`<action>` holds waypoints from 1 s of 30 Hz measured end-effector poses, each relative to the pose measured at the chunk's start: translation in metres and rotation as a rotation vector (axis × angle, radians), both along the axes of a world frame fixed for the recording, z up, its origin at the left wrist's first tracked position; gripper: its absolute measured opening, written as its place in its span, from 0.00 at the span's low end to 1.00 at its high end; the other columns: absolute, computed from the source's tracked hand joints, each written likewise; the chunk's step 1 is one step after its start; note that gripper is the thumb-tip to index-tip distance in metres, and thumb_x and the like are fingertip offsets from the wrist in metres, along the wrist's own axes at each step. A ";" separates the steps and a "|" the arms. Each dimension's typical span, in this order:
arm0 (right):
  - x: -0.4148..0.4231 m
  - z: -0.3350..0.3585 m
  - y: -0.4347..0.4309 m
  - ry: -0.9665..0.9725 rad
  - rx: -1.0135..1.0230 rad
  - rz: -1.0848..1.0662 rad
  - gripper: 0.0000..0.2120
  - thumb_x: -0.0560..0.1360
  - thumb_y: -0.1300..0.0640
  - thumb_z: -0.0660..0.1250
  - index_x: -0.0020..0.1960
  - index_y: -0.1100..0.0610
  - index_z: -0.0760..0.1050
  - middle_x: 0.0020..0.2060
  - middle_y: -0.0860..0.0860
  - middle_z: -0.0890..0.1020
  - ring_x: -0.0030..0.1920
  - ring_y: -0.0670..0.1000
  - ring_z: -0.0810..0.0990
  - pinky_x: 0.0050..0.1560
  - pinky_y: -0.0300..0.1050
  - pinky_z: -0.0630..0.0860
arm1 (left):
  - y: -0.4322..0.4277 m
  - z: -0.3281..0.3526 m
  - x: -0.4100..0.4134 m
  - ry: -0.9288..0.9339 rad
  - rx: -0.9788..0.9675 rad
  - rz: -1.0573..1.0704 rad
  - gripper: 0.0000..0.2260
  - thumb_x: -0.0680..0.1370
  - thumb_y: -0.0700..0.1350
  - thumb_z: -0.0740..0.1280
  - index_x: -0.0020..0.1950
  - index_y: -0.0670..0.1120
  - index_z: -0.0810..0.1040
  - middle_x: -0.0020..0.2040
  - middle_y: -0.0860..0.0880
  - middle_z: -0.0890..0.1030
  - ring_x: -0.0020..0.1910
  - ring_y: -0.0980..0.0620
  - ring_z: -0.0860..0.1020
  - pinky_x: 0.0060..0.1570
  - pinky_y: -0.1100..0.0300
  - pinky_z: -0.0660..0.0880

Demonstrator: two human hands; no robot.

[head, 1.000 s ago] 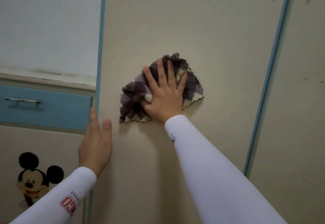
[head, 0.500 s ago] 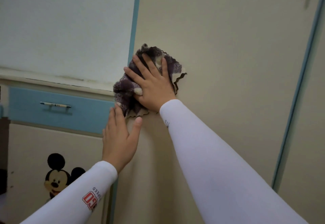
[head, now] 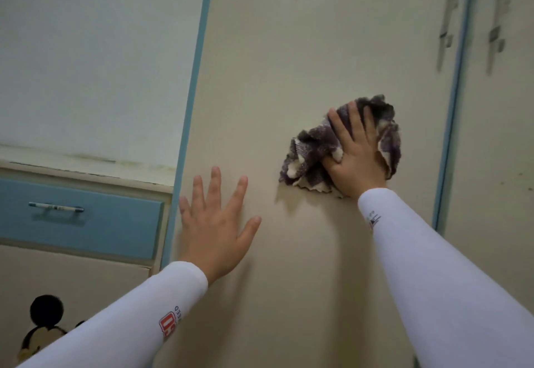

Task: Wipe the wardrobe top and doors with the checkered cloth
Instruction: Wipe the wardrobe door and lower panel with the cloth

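The beige wardrobe door fills the middle of the view, framed by blue edge strips. My right hand presses the bunched purple-and-cream checkered cloth flat against the door near its right edge. The cloth bulges out to the left of and above my fingers. My left hand lies flat on the same door lower left, fingers spread, holding nothing. Both arms wear white sleeves.
A second beige door lies to the right beyond a blue strip, with blurred handles near the top. On the left are a pale wall, a blue drawer with a bar handle, and a cartoon mouse sticker.
My right hand has swept the cloth from the door's left edge across to its right side. My left hand has opened its fingers and shifted slightly onto the door face.
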State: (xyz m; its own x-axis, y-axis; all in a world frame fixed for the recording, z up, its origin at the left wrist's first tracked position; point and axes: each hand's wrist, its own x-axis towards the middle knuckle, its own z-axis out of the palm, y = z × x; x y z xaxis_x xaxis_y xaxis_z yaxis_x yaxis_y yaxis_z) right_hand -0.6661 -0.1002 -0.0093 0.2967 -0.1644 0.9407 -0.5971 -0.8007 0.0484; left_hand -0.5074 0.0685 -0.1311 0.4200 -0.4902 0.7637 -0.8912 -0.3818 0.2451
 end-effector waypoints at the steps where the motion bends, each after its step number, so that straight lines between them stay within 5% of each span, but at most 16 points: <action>1: -0.013 0.000 -0.009 -0.028 0.013 -0.053 0.35 0.69 0.37 0.53 0.75 0.42 0.50 0.77 0.46 0.45 0.76 0.50 0.40 0.70 0.56 0.51 | -0.004 0.005 -0.001 -0.001 0.024 0.023 0.37 0.64 0.68 0.32 0.73 0.61 0.35 0.75 0.46 0.33 0.74 0.39 0.35 0.70 0.40 0.40; 3: -0.035 -0.004 -0.023 -0.101 0.056 -0.167 0.39 0.65 0.34 0.46 0.75 0.42 0.49 0.77 0.47 0.46 0.76 0.52 0.41 0.70 0.59 0.38 | -0.010 0.011 -0.001 0.013 0.063 0.064 0.35 0.67 0.69 0.35 0.73 0.61 0.35 0.75 0.45 0.33 0.73 0.38 0.36 0.70 0.40 0.42; 6: -0.059 -0.010 -0.038 -0.224 0.113 -0.210 0.40 0.64 0.35 0.46 0.75 0.42 0.51 0.77 0.48 0.47 0.76 0.53 0.43 0.70 0.64 0.41 | -0.014 0.011 -0.001 0.039 0.101 0.080 0.31 0.75 0.67 0.44 0.73 0.58 0.34 0.74 0.45 0.31 0.73 0.37 0.35 0.70 0.39 0.42; 12: -0.048 0.002 -0.031 -0.318 0.191 -0.225 0.38 0.67 0.39 0.53 0.76 0.44 0.49 0.77 0.51 0.46 0.76 0.55 0.41 0.70 0.67 0.40 | -0.013 0.012 -0.006 0.051 0.083 0.079 0.40 0.62 0.67 0.29 0.74 0.59 0.37 0.76 0.45 0.35 0.74 0.36 0.38 0.70 0.41 0.45; 19: 0.037 0.032 0.023 -0.049 -0.007 -0.198 0.37 0.72 0.35 0.54 0.76 0.42 0.43 0.76 0.51 0.41 0.75 0.56 0.37 0.68 0.67 0.35 | -0.010 0.013 0.001 -0.013 0.105 0.120 0.37 0.63 0.67 0.28 0.73 0.61 0.36 0.76 0.46 0.36 0.74 0.38 0.41 0.68 0.36 0.47; 21: 0.064 0.036 0.042 0.044 -0.090 -0.165 0.36 0.74 0.38 0.56 0.76 0.42 0.43 0.76 0.50 0.40 0.75 0.55 0.36 0.68 0.66 0.33 | -0.009 0.012 0.004 -0.074 0.081 0.139 0.35 0.69 0.68 0.33 0.75 0.60 0.50 0.77 0.43 0.51 0.73 0.35 0.54 0.63 0.30 0.55; 23: 0.088 0.042 0.056 0.119 -0.178 -0.138 0.35 0.73 0.38 0.54 0.76 0.41 0.44 0.76 0.50 0.40 0.75 0.55 0.36 0.67 0.66 0.33 | -0.007 0.015 0.006 -0.100 -0.050 0.098 0.31 0.76 0.65 0.40 0.68 0.52 0.69 0.69 0.39 0.68 0.65 0.35 0.67 0.55 0.27 0.63; 24: 0.097 0.046 0.061 0.149 -0.216 -0.130 0.35 0.72 0.37 0.53 0.76 0.41 0.44 0.76 0.50 0.41 0.75 0.55 0.37 0.67 0.67 0.32 | -0.009 0.018 0.005 -0.128 -0.138 0.057 0.29 0.77 0.64 0.43 0.65 0.49 0.71 0.67 0.39 0.69 0.64 0.37 0.67 0.56 0.28 0.62; 30: 0.117 0.104 0.058 0.193 -0.413 -0.005 0.34 0.68 0.37 0.49 0.73 0.44 0.62 0.75 0.52 0.59 0.75 0.57 0.54 0.69 0.64 0.39 | -0.030 0.106 -0.021 -0.263 -0.579 -0.162 0.25 0.72 0.57 0.58 0.66 0.49 0.66 0.71 0.42 0.59 0.72 0.42 0.57 0.67 0.40 0.50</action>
State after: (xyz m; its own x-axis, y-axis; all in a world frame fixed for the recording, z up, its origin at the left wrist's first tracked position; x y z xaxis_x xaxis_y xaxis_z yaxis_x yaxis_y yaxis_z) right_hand -0.5492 -0.0418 0.0944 0.4735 0.2107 0.8552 -0.5499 -0.6878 0.4739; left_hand -0.5279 0.0381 -0.0254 0.1384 -0.0103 0.9903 -0.9845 -0.1099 0.1365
